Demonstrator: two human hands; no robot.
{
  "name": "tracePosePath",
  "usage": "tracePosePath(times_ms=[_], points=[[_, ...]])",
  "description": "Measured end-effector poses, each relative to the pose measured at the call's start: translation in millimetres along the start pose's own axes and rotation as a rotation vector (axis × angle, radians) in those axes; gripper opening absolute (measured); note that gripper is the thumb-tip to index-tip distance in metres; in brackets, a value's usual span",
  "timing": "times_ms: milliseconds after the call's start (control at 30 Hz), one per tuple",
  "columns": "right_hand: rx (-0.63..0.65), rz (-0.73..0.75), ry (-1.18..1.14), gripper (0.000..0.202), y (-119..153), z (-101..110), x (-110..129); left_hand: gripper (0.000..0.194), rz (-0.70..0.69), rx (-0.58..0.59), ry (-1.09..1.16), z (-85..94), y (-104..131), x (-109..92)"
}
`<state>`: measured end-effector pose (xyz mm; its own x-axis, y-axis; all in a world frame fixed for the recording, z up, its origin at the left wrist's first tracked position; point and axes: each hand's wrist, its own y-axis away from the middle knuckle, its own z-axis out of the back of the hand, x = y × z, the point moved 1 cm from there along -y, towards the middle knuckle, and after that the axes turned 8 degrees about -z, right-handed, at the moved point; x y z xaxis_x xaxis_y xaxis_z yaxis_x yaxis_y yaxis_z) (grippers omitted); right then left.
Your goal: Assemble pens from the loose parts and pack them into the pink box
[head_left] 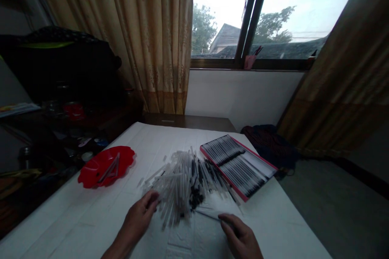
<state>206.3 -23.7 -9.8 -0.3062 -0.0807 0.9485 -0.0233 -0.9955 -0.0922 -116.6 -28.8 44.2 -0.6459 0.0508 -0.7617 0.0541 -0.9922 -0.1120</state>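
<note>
A heap of clear pen barrels [179,174] lies in the middle of the table, with thin dark pen parts [197,172] along its right side. Small black pen caps [196,197] are bunched at the heap's near edge. My left hand [142,210] is at the left edge of the barrels, thumb and fingers curled together; whatever they grip is hidden. To the right, my right hand [240,234] is closed on a slim pen [208,215], its far end pointing left towards the caps.
A red-edged tray [261,162] holding rows of pens lies at the back right. On the left, a red scalloped dish [91,170] holds a few pale sticks. The white table [285,222] drops off at the right, above the floor.
</note>
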Motion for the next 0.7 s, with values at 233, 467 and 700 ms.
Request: tracePosePath(times_ms=[233, 467, 700], points=[[0.037, -0.036, -0.064, 0.035, -0.1, 5.8, -4.7, 0.061, 0.065, 0.058, 0.388, -37.0, 7.6, -18.9], [0.06, -0.03, -0.099, 0.04, 8.9, 0.3, 14.8, 0.046, -0.086, 0.132, 0.402, -56.2, 12.9, -51.2], [0.116, 0.07, 0.004, 0.035, 6.4, 5.6, 27.3, 0.044, -0.084, 0.194, 0.375, -67.8, 13.3, -47.7]])
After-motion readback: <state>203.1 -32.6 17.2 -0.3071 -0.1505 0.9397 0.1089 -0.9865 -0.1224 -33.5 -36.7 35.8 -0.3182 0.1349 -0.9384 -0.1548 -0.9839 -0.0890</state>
